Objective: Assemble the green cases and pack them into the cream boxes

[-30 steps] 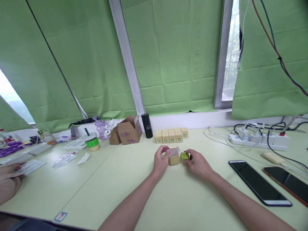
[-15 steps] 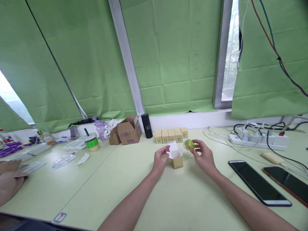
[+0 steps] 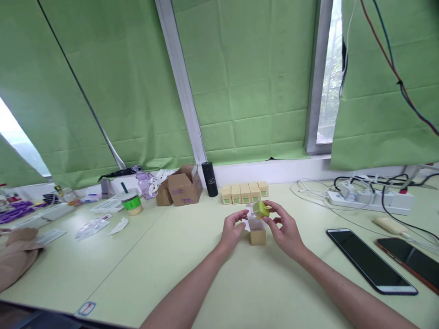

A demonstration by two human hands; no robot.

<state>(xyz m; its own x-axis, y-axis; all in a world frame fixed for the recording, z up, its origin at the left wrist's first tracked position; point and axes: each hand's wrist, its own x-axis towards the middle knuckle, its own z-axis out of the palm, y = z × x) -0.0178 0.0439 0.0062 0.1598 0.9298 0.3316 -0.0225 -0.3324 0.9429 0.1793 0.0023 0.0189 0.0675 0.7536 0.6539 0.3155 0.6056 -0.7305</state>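
Note:
A small cardboard box (image 3: 258,237) stands on the table with its lid up, showing a white inside. My left hand (image 3: 232,232) is closed at the box's left, its fingertips pinching a white flap. Between the thumb and fingers of my right hand (image 3: 285,229) is a small, shiny green rounded item with a yellowish stub (image 3: 261,209). It is held over the box's opening, in front of the raised lid. What exactly the green item is I cannot make out.
Several small closed cardboard boxes (image 3: 240,193) stand in a row behind. A black cylinder (image 3: 209,179) and a larger carton (image 3: 185,187) are left of them. On the right lie two phones (image 3: 372,260), a power strip (image 3: 370,201) and cables. A drink cup (image 3: 131,202) stands left.
My right hand has moved left with the green item, from beside the box to over it. The box has shifted slightly and turned, while my left hand stays at its flap.

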